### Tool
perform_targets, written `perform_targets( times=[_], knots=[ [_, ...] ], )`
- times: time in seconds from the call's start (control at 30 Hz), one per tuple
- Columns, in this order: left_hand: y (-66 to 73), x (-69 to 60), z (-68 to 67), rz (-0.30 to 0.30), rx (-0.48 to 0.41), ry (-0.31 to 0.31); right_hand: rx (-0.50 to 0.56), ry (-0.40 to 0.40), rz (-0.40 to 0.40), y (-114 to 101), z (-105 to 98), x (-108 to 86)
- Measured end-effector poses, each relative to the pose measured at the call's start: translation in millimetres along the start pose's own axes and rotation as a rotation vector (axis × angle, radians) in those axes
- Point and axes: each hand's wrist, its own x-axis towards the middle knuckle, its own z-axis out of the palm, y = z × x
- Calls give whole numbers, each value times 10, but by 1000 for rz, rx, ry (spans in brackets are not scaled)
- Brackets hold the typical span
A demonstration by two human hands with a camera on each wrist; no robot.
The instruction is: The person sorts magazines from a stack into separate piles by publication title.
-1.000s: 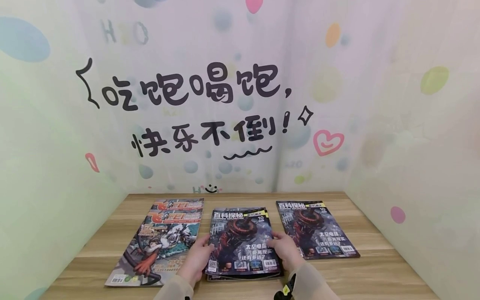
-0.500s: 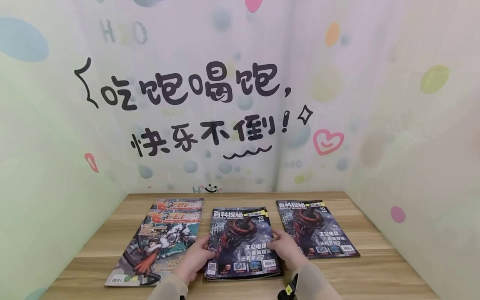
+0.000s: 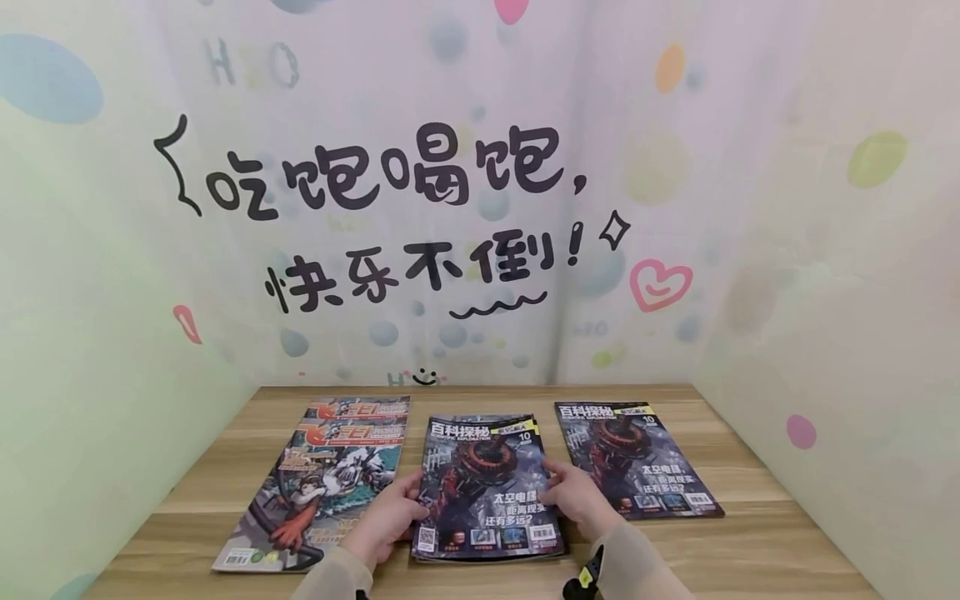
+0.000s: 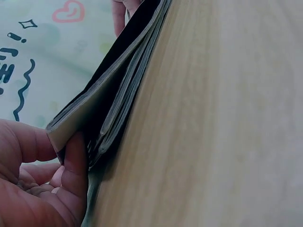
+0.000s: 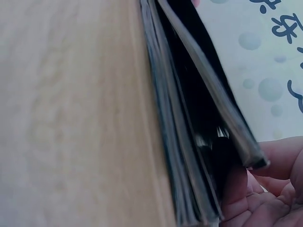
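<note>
A dark magazine point(image 3: 483, 483) with a red ring on its cover tops the middle pile. The left hand point(image 3: 386, 517) pinches its left edge; in the left wrist view the left hand point(image 4: 38, 175) has the thumb on top and a finger beneath the lifted magazine point(image 4: 71, 127). At the right edge the right hand point(image 3: 581, 500) pinches the same magazine, and in the right wrist view the right hand point(image 5: 270, 189) has a finger in the gap below it. Several magazines point(image 5: 165, 118) lie under it, flat on the wood.
To the left on the wooden table point(image 3: 750, 550) two comic-style magazines point(image 3: 330, 492) overlap. Another dark magazine point(image 3: 637, 458) with the same cover lies to the right. Behind the table hangs a printed wall sheet point(image 3: 450, 350), with pale walls on both sides.
The hands stay at the two edges of the middle magazine, which has shifted very slightly on its pile. The head view has moved a little.
</note>
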Motion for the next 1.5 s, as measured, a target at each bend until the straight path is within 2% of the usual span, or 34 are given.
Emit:
perform_targets(
  times=[0.37,0.7,1.03,1.5],
  knots=[
    [7,-24,11,7,-42,-24,28,23,-27,-19,-19,-11],
    [54,-36,71,8,-45,-40,21,26,-17,-46,-135,-39],
    [119,-67,292,47,-48,-23,33,4,-45,-10,-317,-77],
    [176,-48,638,72,-97,-73,28,41,24,136,-659,-129]
  ],
)
